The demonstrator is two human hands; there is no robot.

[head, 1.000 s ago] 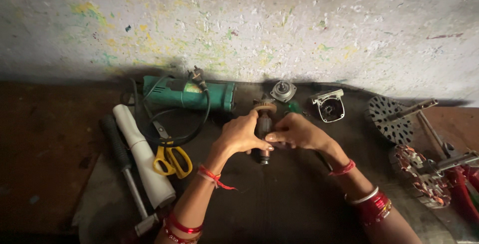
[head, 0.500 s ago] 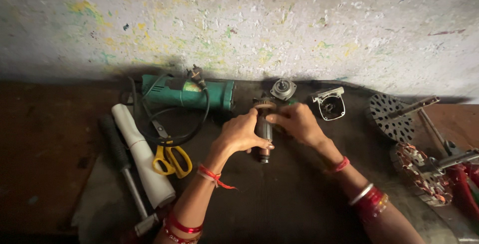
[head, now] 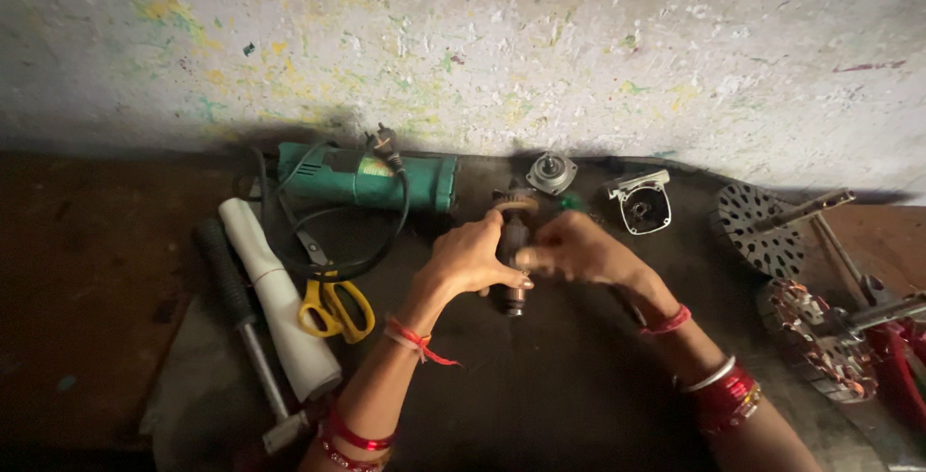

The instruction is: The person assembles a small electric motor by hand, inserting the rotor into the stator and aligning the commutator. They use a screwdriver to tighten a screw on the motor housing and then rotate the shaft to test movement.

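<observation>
My left hand [head: 473, 260] is wrapped around a dark motor armature [head: 511, 252] held upright-lengthwise over the dark mat, its lower shaft end poking out below my fingers. My right hand [head: 577, 250] touches the armature's right side with its fingertips; whether it grips is unclear. A green angle grinder body [head: 362, 179] with its black cord [head: 333, 241] lies just behind my left hand. A round metal bearing cover [head: 551, 173] and a grey gear housing [head: 641, 204] lie behind my right hand.
Yellow-handled scissors [head: 336, 308], a white roll [head: 278, 298] and a black-handled hammer [head: 241, 323] lie at left. Two large motor rotors with shafts [head: 772, 226] [head: 830, 332] sit at right. A paint-flecked white wall [head: 482, 38] rises behind the floor.
My hands and the armature have shifted slightly. My right hand has moved closer along the armature's side; the left grip is unchanged.
</observation>
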